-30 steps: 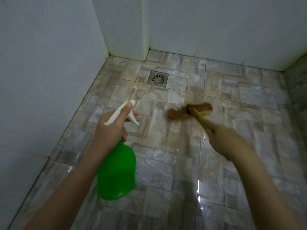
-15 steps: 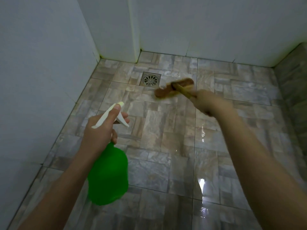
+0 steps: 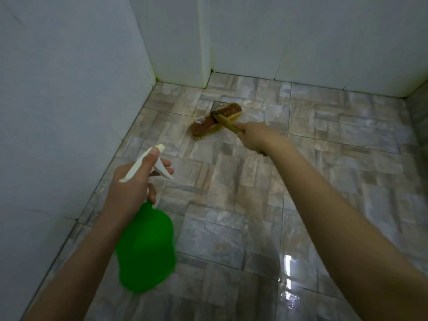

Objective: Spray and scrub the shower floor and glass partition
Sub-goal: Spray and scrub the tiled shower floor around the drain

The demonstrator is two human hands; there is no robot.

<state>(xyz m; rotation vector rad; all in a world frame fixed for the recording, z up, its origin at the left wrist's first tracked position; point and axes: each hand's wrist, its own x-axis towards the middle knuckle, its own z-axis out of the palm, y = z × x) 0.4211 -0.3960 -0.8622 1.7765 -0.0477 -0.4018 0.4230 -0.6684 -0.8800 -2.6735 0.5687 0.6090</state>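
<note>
The right grip [image 3: 253, 137] is clamped round the brush [image 3: 216, 122] handle. Just ahead of it, the brush head has travelled from mid-floor and now lies partly over the drain [image 3: 216, 103], bristles on the floor [image 3: 231, 193]. The left grip [image 3: 134, 181] holds the bottle [image 3: 146, 246] by its neck as before, well behind the brush. Scrubbing seems to have reached the far corner; no glass partition shows.

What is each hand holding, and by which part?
The left hand grips the green spray bottle at its neck, just below the trigger. The right hand grips the scrub brush by its handle.
</note>
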